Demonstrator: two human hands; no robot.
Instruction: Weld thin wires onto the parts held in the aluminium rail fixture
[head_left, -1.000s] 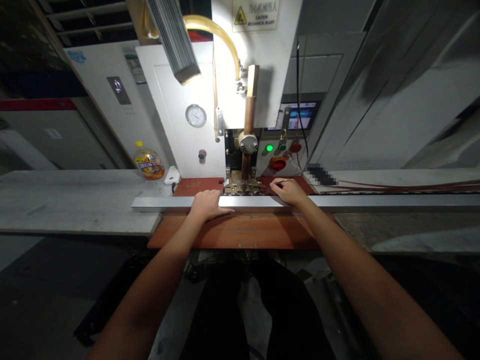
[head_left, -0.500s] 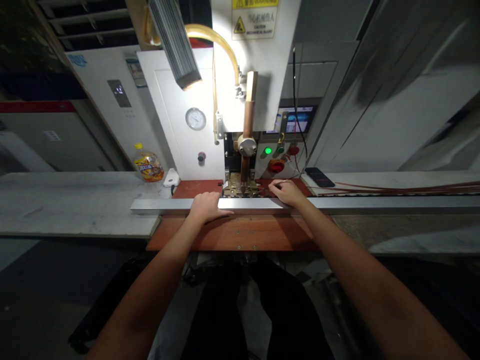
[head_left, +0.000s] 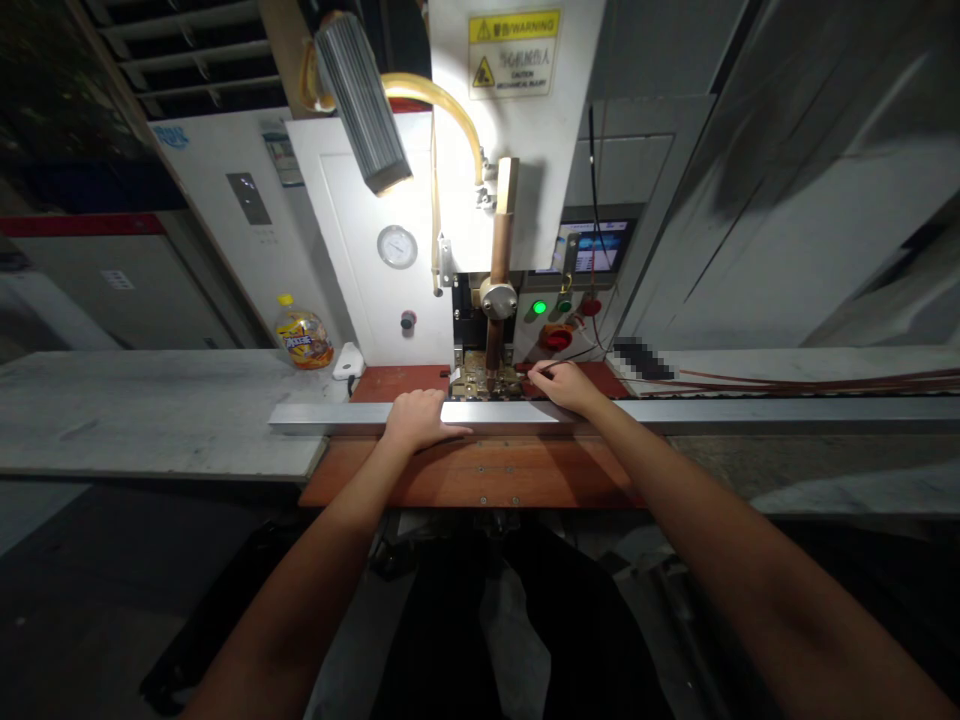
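A long silvery metal bar (head_left: 510,413) lies across the machine's front, over the reddish-brown board (head_left: 450,475). My left hand (head_left: 416,418) is laid over the bar left of centre, fingers over its far edge and thumb stretched along the near side. My right hand (head_left: 562,385) rests at the bar's far edge, with thumb and forefinger pinched on a thin strip that is mostly hidden. Its fingertips are just right of the copper-coloured upright rod (head_left: 495,345). Under the rod's lower end sits a small brass-coloured fixture (head_left: 476,375).
A yellow-capped bottle (head_left: 304,340) and a white device (head_left: 347,362) stand on the left table. Several thin brown strips (head_left: 810,382) lie on the right, beside a pixelated dark object (head_left: 643,360). A lit green button (head_left: 539,307) and a screen (head_left: 596,247) are on the machine.
My right hand has moved slightly left, closer to the upright rod. My left hand and the bar keep their place. The whole view has shifted slightly down and right.
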